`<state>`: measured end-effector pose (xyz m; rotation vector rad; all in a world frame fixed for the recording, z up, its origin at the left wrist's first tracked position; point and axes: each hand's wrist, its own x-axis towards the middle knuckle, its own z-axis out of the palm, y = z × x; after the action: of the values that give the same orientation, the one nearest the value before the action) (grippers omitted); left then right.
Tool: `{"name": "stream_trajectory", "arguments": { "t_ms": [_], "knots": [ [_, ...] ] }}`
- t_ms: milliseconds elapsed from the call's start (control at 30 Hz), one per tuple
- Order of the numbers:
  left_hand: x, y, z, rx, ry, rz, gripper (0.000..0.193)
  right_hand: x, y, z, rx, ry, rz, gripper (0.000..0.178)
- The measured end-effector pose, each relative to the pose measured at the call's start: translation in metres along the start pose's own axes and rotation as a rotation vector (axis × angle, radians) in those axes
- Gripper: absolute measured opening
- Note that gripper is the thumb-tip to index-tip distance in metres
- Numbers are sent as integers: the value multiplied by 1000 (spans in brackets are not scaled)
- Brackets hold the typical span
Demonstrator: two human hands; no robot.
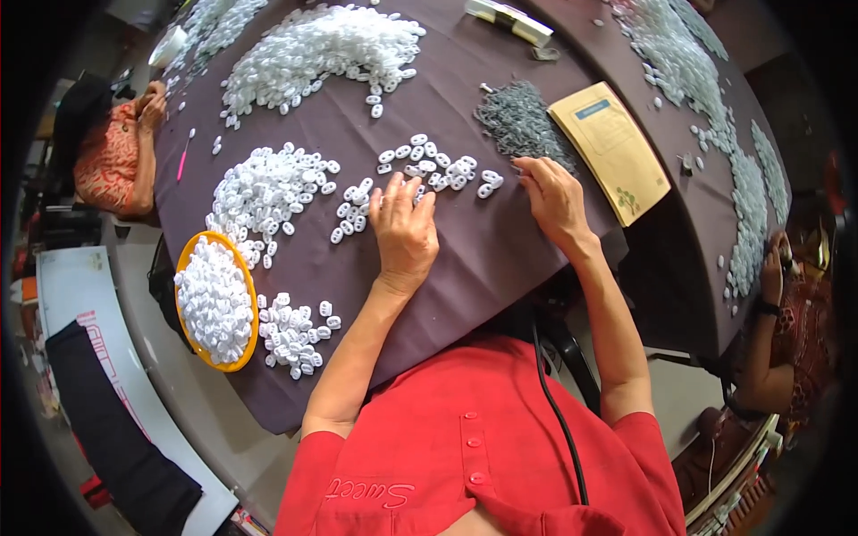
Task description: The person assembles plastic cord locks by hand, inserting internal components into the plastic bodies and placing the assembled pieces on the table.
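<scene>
Spreads left hand [404,237] on white pieces [460,172], pinches right hand [557,198] (unclear on what) by grey heap [521,116], likely toward table's [478,241] right edge for reach.

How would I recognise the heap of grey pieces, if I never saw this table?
On the dark tablecloth, look just beyond the person's right hand. There, left of the flat tan packet, lies the heap; its dark grey colour sets it apart from the white pieces nearby.
</scene>
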<state>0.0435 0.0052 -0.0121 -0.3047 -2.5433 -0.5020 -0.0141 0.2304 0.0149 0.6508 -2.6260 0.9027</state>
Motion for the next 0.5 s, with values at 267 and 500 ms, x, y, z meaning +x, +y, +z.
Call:
{"name": "stream_trajectory", "arguments": {
  "t_ms": [267,500],
  "knots": [
    [2,6,-1,50,51,12,22,-14,8,-4,314,25,343,19],
    [32,59,3,-748,-84,-330,10,-17,-11,-14,741,-89,523,21]
  ]
}}
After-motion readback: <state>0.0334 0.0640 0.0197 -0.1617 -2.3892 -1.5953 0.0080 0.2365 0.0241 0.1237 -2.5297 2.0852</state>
